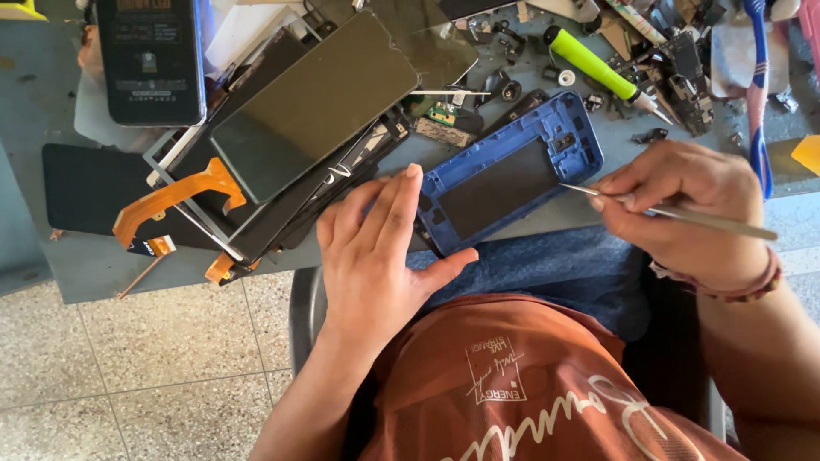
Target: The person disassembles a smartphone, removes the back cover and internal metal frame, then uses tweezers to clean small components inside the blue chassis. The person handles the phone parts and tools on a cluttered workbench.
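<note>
Blue phone frame (504, 175) lies at the bench's (77, 265) near edge, overhanging toward your lap. Your left hand (376, 248) rests flat, fingers together, on the frame's left end. Your right hand (683, 209) pinches tweezers (675, 213), tip touching the frame's right side. Screen panels (307, 111) stacked to the left; green screwdriver (598, 68) lies toward the far edge.

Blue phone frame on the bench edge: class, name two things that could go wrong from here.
The blue phone frame overhangs the table edge, steadied only by the left hand; it might slip off. The metal tweezers in the right hand point into it and could scratch parts inside.
</note>
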Tool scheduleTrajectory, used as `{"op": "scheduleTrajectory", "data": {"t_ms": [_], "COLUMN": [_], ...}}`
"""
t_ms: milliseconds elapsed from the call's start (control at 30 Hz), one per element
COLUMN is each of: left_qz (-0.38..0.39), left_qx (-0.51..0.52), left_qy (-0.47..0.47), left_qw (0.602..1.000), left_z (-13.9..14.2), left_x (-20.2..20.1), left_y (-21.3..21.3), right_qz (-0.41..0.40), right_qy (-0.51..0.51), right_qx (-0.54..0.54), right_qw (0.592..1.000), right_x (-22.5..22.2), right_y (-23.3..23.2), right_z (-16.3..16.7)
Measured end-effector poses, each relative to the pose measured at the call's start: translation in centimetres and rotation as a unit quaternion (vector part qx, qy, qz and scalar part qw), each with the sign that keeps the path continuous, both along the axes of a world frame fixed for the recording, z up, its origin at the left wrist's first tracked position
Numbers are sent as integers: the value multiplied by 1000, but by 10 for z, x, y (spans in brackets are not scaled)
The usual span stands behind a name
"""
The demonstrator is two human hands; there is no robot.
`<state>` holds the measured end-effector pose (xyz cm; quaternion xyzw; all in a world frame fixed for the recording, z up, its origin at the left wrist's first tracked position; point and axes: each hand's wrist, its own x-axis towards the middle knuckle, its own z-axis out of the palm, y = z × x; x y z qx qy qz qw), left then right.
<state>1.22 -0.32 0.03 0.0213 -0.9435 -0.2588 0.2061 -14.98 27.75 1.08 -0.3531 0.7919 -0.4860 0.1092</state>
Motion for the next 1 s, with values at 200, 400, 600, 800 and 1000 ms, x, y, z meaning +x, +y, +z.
{"op": "scheduleTrajectory", "data": {"t_ms": [200, 400, 600, 800, 1000], "left_qz": [-2, 1, 4, 18, 29], "left_qx": [-8, -11, 8, 70, 226], "left_qy": [-1, -1, 9, 27, 84], "left_qw": [1000, 1000, 1000, 997, 970], "left_z": [-1, -2, -4, -8, -19], "left_x": [0, 0, 0, 5, 12], "left_y": [-1, -1, -2, -7, -8], "right_qz": [-36, -50, -68, -100, -99], "right_qy": [66, 97, 89, 118, 227], "right_qx": [-33, -20, -73, -334, -150], "right_qw": [997, 994, 991, 930, 957], "right_x": [23, 24, 27, 24, 30], "right_y": [-5, -12, -15, -28, -29], "right_z": [-11, -14, -21, -23, -10]}}
